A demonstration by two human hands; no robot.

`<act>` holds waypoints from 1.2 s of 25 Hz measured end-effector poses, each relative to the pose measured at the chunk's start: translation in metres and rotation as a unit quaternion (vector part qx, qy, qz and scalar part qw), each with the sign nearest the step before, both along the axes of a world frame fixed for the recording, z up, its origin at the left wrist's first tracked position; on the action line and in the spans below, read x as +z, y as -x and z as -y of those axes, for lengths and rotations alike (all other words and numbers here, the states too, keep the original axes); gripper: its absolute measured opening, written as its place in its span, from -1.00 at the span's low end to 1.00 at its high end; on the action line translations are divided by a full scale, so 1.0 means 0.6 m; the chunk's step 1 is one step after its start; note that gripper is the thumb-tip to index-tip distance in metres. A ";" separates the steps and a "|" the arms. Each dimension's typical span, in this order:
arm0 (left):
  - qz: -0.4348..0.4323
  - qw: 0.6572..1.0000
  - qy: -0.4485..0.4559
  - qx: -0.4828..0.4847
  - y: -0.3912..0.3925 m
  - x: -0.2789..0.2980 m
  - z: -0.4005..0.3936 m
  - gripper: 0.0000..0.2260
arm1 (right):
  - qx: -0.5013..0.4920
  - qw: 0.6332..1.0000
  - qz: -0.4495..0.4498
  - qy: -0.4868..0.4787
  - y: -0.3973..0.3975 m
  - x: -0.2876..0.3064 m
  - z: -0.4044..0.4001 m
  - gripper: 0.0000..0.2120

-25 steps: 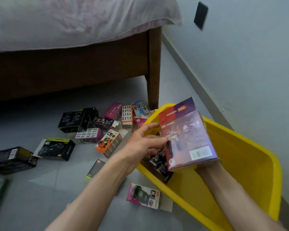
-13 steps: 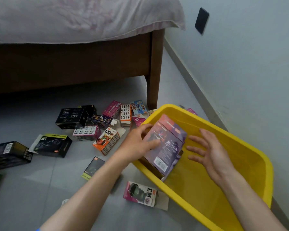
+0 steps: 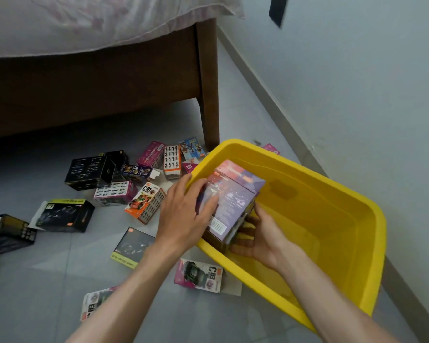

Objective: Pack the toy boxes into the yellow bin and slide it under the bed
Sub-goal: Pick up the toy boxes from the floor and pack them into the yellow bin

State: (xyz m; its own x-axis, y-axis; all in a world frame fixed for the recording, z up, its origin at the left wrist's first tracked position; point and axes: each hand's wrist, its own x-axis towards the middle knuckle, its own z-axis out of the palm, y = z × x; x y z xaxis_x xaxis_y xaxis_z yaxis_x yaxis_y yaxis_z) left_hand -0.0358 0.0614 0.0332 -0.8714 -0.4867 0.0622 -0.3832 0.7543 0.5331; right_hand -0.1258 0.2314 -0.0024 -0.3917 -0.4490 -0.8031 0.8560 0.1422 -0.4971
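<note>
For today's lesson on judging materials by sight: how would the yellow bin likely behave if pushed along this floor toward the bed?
The yellow bin looks like smooth moulded plastic on a smooth grey floor, so it would probably slide easily. It holds little beyond the purple box, so it is likely light. Its low, wide shape suggests it would not readily tip.

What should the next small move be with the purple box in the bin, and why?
Probably let go of the purple box and reach for another on the floor, such as the orange box. Both the left hand and right hand are on it, it sits against the yellow bin's near-left wall, and many boxes lie outside.
</note>
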 end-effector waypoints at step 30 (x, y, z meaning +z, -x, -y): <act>0.194 0.932 -0.146 0.270 -0.226 -0.154 0.141 -0.22 | 0.146 0.710 -0.689 -0.008 -0.163 0.125 0.079 -0.80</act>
State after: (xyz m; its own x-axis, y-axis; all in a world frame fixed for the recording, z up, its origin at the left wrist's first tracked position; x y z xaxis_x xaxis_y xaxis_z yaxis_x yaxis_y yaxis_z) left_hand 0.0998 -0.0229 -0.0594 -0.4244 -0.8071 -0.4106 -0.8714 0.2408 0.4274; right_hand -0.0278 0.1838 0.0727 -0.7031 -0.6674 0.2456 -0.5076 0.2291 -0.8306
